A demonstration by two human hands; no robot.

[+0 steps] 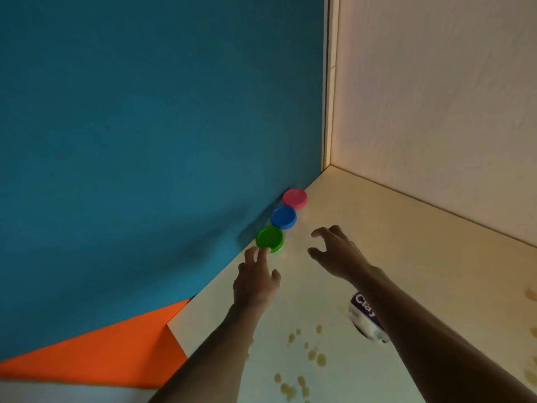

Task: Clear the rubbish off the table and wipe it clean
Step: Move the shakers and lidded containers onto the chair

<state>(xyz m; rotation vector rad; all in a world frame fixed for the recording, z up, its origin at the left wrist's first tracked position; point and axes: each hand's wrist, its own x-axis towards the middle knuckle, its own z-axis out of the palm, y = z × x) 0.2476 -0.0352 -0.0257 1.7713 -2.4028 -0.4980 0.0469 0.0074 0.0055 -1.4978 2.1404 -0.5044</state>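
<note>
Three small tubs stand in a row on the pale table (377, 242) against the blue wall: green lid (269, 239), blue lid (283, 217), pink lid (295, 198). My left hand (255, 280) reaches forward, its fingertips at the near edge of the green-lidded tub, holding nothing. My right hand (337, 253) hovers to the right of the tubs with spread, curved fingers and nothing in it. A white and purple clay packet (364, 315) lies partly hidden under my right forearm. Brownish spill drops (315, 356) dot the near part of the table.
A blue wall (145, 126) bounds the table on the left and a cream wall (436, 97) at the back right; they meet in a corner. An orange surface (101, 350) shows below the table's left edge. More stains (530, 295) mark the right edge.
</note>
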